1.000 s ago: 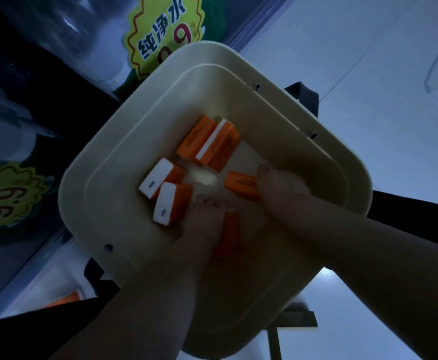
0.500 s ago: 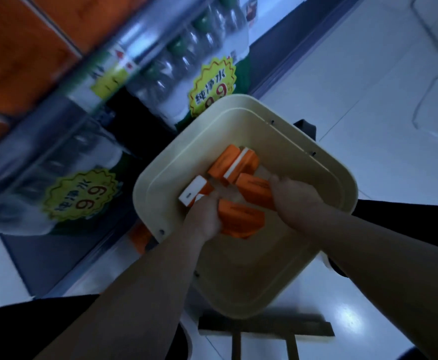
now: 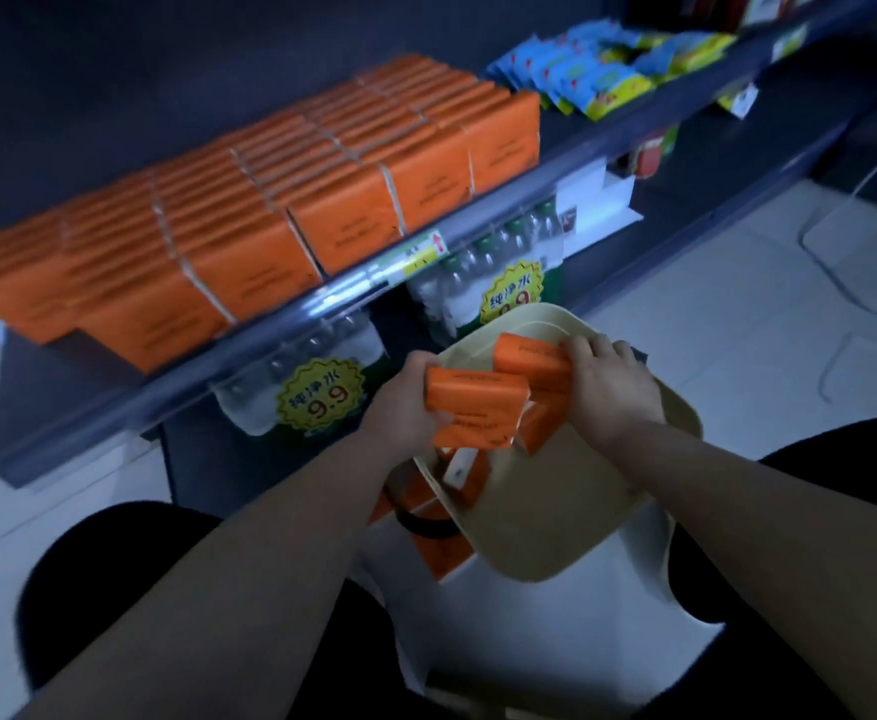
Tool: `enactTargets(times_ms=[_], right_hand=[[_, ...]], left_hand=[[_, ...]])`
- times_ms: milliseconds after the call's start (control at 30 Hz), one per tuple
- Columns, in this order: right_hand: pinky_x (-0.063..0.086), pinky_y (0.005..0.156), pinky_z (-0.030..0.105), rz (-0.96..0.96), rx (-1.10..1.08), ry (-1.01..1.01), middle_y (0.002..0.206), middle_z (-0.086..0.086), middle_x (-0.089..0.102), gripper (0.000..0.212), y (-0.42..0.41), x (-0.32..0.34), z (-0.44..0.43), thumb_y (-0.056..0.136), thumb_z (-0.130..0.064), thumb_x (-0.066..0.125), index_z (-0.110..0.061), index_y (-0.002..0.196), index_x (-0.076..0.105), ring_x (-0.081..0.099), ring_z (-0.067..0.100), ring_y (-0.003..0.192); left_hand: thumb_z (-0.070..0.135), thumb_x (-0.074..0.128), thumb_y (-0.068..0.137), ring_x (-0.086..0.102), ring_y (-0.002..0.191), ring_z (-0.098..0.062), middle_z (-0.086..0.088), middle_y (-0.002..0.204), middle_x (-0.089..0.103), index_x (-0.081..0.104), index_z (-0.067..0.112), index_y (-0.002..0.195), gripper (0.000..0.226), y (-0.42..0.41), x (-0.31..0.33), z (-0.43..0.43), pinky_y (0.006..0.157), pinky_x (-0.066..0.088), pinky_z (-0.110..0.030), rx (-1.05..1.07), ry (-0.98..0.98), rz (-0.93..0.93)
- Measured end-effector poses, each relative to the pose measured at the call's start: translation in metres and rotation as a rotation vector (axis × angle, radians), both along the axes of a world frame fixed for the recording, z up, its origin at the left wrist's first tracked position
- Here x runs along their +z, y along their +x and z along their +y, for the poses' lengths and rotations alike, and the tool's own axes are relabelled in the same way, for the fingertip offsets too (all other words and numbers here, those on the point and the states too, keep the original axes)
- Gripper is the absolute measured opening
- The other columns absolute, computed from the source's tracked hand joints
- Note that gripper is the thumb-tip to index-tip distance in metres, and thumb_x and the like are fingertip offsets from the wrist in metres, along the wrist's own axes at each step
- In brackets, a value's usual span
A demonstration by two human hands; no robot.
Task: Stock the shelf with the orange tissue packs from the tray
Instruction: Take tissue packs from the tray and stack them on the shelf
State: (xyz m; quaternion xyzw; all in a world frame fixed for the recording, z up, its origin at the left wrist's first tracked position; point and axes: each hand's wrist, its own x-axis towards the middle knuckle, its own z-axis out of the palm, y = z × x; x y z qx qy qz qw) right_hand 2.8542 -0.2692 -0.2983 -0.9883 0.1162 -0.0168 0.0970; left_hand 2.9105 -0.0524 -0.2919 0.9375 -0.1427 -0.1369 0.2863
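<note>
"纯净水 9.9" on yellow price tags (image 3: 320, 394)

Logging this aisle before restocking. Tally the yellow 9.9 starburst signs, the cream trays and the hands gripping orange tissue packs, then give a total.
yellow 9.9 starburst signs: 2
cream tray: 1
hands gripping orange tissue packs: 2 (left hand, right hand)
Total: 5

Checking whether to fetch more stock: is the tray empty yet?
Not empty: at least one white-ended orange pack lies inside the tray, near its left rim.
</note>
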Motion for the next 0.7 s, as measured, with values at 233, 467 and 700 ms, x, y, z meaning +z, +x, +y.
enactTargets(times_ms=[233, 467, 700], right_hand=[[0.041, 0.09, 0.044, -0.26, 0.126, -0.025, 0.125, 0.013, 0.04, 0.05, 0.006, 0.076, 0.05, 0.086, -0.007, 0.048, -0.018, 0.134, 0.036, 0.041, 0.032, 0.114], [0.034, 0.096, 0.045, -0.327, 0.363, -0.054, 0.128, 0.01, 0.041, 0.059, 0.029, 0.123, 0.133, 0.084, -0.011, 0.056, -0.022, 0.138, 0.034, 0.038, 0.033, 0.118], [0.03, 0.087, 0.04, -0.523, 0.614, -0.07, 0.126, 0.001, 0.049, 0.056, 0.059, 0.148, 0.211, 0.086, -0.01, 0.055, -0.03, 0.137, 0.04, 0.039, 0.028, 0.114]], left_hand=[[0.017, 0.063, 0.09, 0.052, 0.1, -0.019, -0.001, 0.11, 0.053, 0.045, 0.023, 0.123, 0.038, -0.016, 0.079, 0.082, 0.081, 0.039, -0.029, 0.212, -0.123, -0.223], [0.006, 0.059, 0.087, 0.053, 0.112, -0.028, -0.014, 0.128, 0.05, 0.046, 0.018, 0.13, 0.046, -0.023, 0.124, 0.184, 0.094, 0.044, -0.037, 0.598, -0.185, -0.51], [0.003, 0.049, 0.086, 0.055, 0.102, -0.037, -0.02, 0.118, 0.051, 0.045, 0.015, 0.126, 0.042, -0.007, 0.167, 0.263, 0.078, 0.042, -0.038, 0.792, 0.007, -0.677]])
